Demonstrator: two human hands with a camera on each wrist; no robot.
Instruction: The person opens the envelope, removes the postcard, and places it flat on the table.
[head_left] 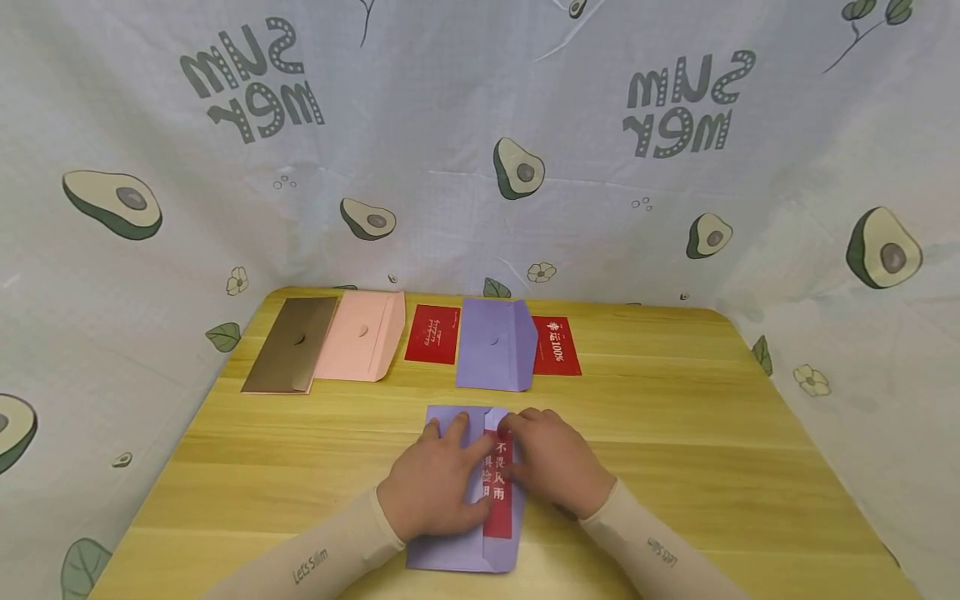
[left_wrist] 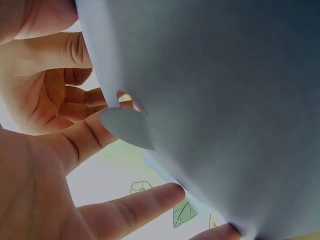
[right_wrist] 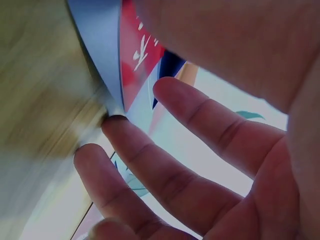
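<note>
A purple envelope [head_left: 442, 557] lies on the table, its side flap [head_left: 504, 555] unfolded to the right. A red card [head_left: 498, 523] with white characters lies partly under the envelope's panel, its right strip showing over the flap. My left hand [head_left: 437, 483] rests spread on the envelope; in the left wrist view its straight fingers [left_wrist: 135, 205] reach along the envelope's edge by a half-round notch tab [left_wrist: 127, 127]. My right hand [head_left: 558, 462] is at the card's right side, thumb and forefinger apart along that edge. The right wrist view shows its fingers [right_wrist: 165, 170] extended near the flap.
Along the back of the table lie a brown envelope [head_left: 292, 342], a pink envelope [head_left: 352, 333], a red card [head_left: 432, 333], and a second purple envelope [head_left: 487, 342] overlapping another red card [head_left: 557, 346]. A patterned white cloth [head_left: 450, 108] hangs behind the wooden table [head_left: 675, 467].
</note>
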